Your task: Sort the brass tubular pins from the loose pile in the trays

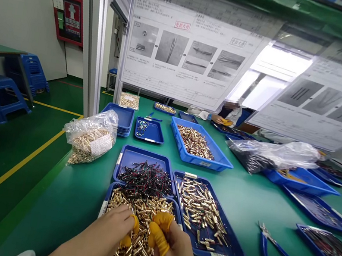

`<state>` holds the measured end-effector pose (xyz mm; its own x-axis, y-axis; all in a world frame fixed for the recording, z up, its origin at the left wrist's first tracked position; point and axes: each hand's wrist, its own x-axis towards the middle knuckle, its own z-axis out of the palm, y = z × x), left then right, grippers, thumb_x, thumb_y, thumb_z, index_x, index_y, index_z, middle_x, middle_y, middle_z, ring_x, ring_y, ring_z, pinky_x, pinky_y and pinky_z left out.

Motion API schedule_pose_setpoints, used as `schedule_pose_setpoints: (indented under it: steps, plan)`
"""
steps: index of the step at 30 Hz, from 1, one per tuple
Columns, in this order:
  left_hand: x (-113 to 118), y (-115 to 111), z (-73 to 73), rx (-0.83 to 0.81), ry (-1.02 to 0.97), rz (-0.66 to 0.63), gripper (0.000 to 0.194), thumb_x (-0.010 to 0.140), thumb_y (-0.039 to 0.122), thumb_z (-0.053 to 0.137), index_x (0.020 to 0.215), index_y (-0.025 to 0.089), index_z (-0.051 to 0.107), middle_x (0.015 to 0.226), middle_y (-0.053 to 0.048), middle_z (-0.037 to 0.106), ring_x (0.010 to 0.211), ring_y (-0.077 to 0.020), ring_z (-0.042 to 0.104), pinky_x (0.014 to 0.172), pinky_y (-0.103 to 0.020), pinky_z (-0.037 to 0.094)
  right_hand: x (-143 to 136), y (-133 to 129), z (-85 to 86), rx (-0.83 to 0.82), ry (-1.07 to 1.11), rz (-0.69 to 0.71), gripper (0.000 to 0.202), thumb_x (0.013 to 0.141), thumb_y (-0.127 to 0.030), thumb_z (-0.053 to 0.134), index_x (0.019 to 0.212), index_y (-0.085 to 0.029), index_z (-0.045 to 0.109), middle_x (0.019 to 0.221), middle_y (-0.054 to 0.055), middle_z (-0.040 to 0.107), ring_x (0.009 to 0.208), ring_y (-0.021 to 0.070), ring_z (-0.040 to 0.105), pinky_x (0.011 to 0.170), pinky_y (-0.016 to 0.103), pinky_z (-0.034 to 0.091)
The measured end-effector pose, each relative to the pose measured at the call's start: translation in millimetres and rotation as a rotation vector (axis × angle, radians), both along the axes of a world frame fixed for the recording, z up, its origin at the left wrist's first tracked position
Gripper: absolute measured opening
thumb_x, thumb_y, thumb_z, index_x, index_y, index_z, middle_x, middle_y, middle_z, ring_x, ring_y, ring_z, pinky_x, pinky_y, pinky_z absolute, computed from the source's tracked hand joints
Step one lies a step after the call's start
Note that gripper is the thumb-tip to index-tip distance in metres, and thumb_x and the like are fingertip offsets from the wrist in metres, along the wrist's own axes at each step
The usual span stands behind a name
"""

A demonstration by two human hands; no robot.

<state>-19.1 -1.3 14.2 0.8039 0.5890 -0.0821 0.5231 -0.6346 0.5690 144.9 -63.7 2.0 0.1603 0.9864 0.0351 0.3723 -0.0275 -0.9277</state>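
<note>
Both my hands are over a blue tray heaped with small brass tubes (140,252). My left hand (120,226), with yellow finger cots, has its fingers pinched together; what they hold is too small to make out. Close beside it on the right, my right hand (169,237) curls its thumb and forefinger, also in yellow cots, into a pinch whose contents are hidden. Behind the tubes lies a tray of thin black wires (146,178) with some red strands. To the right, brass tubes with wires attached (199,207) fill another blue tray.
Pliers with blue handles (264,244) lie at the right. A plastic bag of brass parts (92,143) stands at the left edge. Further back are a blue bin of brass parts (194,143), stacked trays (121,119) and a co-worker's hand (221,120). Instruction sheets (182,77) hang above.
</note>
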Motion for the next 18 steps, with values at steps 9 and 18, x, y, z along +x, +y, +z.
schedule_pose_setpoints:
  steps: [9,18]
  plan:
    - [11.2,3.8,-3.9,-0.420,-0.587,0.397,0.018,0.071,0.007,0.050,0.081,0.020,0.059,0.086,-0.002,0.062,0.083,-0.0193,0.056,0.075,-0.029,0.043,-6.5,-2.2,1.4,0.128,-0.098,0.011,0.024,0.082,-0.034,0.050,0.079,-0.016,0.065,0.059,0.002,0.057,0.052,0.0147,0.047,0.048,0.023,0.035]
    - [11.9,4.6,-7.5,-0.577,-0.698,0.447,0.016,0.070,0.011,0.052,0.081,0.019,0.060,0.083,-0.003,0.063,0.083,-0.0211,0.059,0.076,-0.032,0.045,-4.5,-1.1,1.3,0.067,-0.168,0.025,0.023,0.080,-0.029,0.049,0.080,-0.014,0.067,0.061,0.006,0.062,0.051,0.0171,0.050,0.047,0.025,0.034]
